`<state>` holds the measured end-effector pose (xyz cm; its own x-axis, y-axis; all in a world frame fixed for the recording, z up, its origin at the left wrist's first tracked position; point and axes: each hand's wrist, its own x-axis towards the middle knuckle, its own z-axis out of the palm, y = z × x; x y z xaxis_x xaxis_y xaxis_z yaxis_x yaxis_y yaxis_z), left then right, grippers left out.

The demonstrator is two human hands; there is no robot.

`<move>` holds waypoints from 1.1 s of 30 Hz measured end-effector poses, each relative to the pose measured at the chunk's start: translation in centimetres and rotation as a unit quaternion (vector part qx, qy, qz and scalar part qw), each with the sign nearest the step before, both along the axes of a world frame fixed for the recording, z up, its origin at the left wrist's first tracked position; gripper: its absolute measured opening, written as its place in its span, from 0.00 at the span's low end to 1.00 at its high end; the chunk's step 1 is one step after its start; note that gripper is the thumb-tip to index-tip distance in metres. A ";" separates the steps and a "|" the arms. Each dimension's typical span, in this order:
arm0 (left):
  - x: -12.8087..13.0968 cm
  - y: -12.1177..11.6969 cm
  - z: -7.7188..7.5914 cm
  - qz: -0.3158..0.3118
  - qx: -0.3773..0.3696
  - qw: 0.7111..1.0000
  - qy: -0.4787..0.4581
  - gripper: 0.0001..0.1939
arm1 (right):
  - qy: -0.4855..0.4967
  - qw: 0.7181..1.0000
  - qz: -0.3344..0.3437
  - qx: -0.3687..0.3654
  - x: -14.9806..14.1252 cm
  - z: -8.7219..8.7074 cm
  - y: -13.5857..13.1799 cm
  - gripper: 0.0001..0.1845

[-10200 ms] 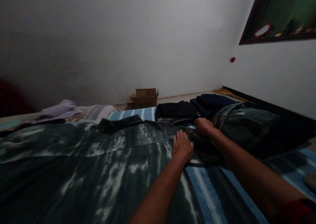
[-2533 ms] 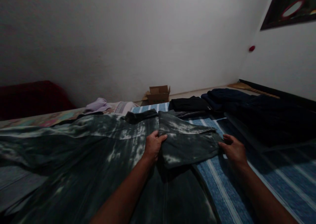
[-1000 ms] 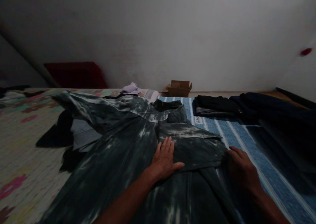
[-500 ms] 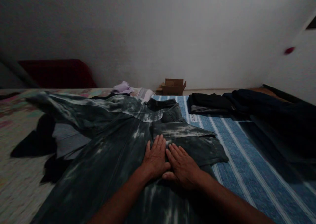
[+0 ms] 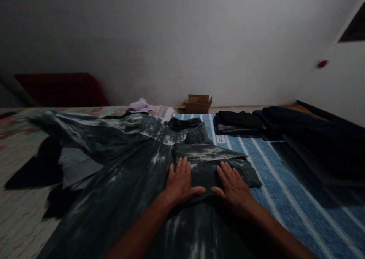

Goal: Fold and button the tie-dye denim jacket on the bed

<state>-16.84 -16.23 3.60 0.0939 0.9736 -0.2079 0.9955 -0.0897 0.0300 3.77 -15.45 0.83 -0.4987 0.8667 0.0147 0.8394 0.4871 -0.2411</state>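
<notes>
A dark grey-green tie-dye garment (image 5: 137, 175) with white streaks lies spread out, its collar (image 5: 196, 131) toward the wall. One sleeve (image 5: 76, 129) stretches out to the left; on the right a sleeve (image 5: 239, 169) is folded back over the body. My left hand (image 5: 181, 181) presses flat on the garment's middle, thumb pointing right. Flat on the folded sleeve part rests my right hand (image 5: 235, 188), its fingers spread. A gap of cloth shows between the two thumbs. Neither hand grasps anything.
Folded dark clothes (image 5: 239, 122) are stacked at the back right, beside a larger dark pile (image 5: 319, 137). Black and grey clothes (image 5: 76, 166) lie at left. A lilac cloth (image 5: 139, 105) and an open cardboard box (image 5: 198, 104) stand near the wall. Underneath is a blue striped sheet (image 5: 273, 179).
My right hand has slid right across the cloth, away from my left hand. My left hand stays put, its thumb now stretched farther out. The view has shifted slightly.
</notes>
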 end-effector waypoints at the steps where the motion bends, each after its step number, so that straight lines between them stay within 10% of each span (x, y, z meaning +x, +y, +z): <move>1: 0.3 0.5 0.1 -0.003 0.017 1.000 0.003 0.50 | 0.013 1.000 0.007 0.012 -0.6 0.4 0.4 0.43; 8: 1.2 3.0 -1.5 -0.006 0.031 0.999 0.025 0.35 | 0.051 0.997 0.051 0.006 -4.7 0.7 4.8 0.43; 29: 0.7 3.3 -3.0 -0.010 0.059 0.998 -0.007 0.48 | -0.003 0.988 -0.152 0.019 1.8 -1.5 5.8 0.42; 33: 0.6 3.4 -3.3 -0.013 0.067 0.998 0.010 0.43 | 0.033 0.996 -0.043 0.064 -1.1 -0.4 5.5 0.39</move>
<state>-16.28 -12.82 0.30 0.1161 0.9901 -0.0791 0.9931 -0.1168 -0.0047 2.67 -9.98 0.43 -0.4168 0.8950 0.1590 0.8639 0.4445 -0.2370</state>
